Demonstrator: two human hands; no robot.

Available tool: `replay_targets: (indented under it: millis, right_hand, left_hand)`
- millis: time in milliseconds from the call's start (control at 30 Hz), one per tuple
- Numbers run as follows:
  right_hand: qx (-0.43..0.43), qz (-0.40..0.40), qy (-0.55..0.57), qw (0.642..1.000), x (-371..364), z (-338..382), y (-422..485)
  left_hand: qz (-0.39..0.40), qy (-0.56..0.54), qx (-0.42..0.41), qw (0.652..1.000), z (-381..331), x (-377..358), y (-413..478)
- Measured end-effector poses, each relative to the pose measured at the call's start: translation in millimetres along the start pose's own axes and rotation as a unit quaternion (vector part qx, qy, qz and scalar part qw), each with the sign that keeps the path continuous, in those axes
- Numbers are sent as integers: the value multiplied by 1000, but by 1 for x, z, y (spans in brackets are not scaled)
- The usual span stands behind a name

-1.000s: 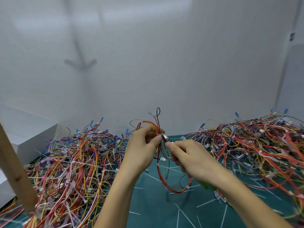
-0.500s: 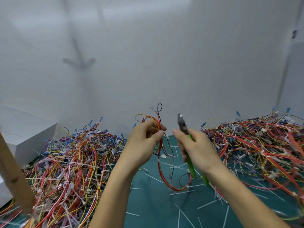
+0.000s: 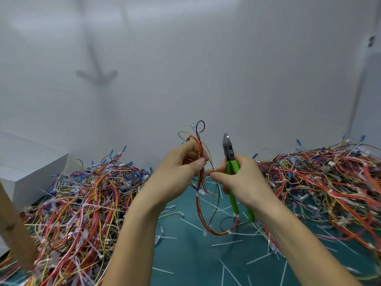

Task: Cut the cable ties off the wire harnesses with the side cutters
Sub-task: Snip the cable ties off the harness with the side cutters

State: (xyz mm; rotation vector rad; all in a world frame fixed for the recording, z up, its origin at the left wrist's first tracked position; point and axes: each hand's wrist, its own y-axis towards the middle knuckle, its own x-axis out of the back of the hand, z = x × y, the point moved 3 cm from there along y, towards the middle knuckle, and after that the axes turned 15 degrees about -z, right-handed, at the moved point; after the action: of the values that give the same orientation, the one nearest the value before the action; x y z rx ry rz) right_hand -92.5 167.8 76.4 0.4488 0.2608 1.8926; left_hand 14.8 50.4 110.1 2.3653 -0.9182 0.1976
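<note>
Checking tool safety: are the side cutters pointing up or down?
Up. The side cutters stand nearly upright in the right hand, dark nose above the fingers, green handles below.

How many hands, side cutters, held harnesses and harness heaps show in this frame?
Hands: 2, left hand, right hand
Side cutters: 1
Held wire harness: 1
Harness heaps: 2, left heap, right heap
Total: 6

One left hand (image 3: 177,172), one right hand (image 3: 241,182), one pair of side cutters (image 3: 228,149), one held wire harness (image 3: 199,203), two harness heaps (image 3: 82,203) (image 3: 329,182), one white box (image 3: 31,168)
</note>
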Motion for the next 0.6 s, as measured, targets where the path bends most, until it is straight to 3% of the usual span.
replay_targets:
  millis: [300,600]
  right_hand:
    - [34,-33,58,997,5,11,0]
    - [68,-32,22,997,9,15,1]
  left_hand:
    - [9,9,49,999,0,-11,-5]
    - [-84,-46,49,994,6,-15,-1]
